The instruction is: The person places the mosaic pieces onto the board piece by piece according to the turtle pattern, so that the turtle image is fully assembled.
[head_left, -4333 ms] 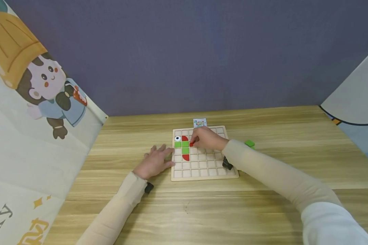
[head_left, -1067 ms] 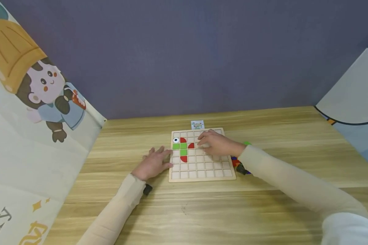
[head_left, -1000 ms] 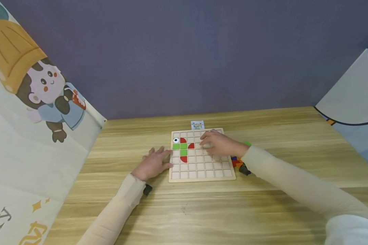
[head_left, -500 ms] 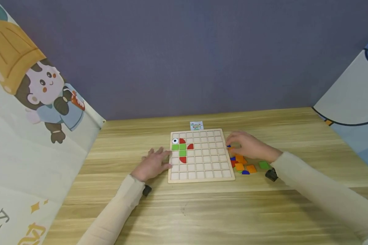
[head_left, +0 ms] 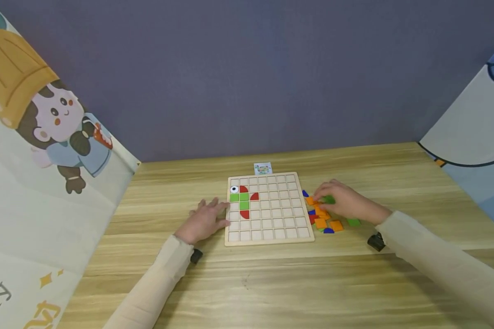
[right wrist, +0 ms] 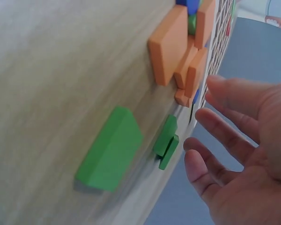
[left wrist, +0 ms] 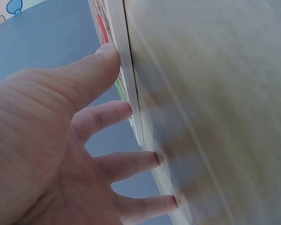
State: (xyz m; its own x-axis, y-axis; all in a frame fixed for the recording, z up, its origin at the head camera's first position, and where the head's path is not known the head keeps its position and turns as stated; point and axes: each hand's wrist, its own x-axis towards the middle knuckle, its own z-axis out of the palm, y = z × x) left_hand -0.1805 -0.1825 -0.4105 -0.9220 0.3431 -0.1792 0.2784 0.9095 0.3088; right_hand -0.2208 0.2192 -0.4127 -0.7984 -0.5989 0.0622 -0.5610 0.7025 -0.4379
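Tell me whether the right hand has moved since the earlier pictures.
Yes: in the head view, the right hand moved rightward, off the pale wooden grid board to the orange square tiles.

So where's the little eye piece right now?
In the head view, the eye piece sits in the leftmost column of the board, just above a green square and left of a red piece.

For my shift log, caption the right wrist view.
Right hand over loose orange tiles and green tiles beside the board.
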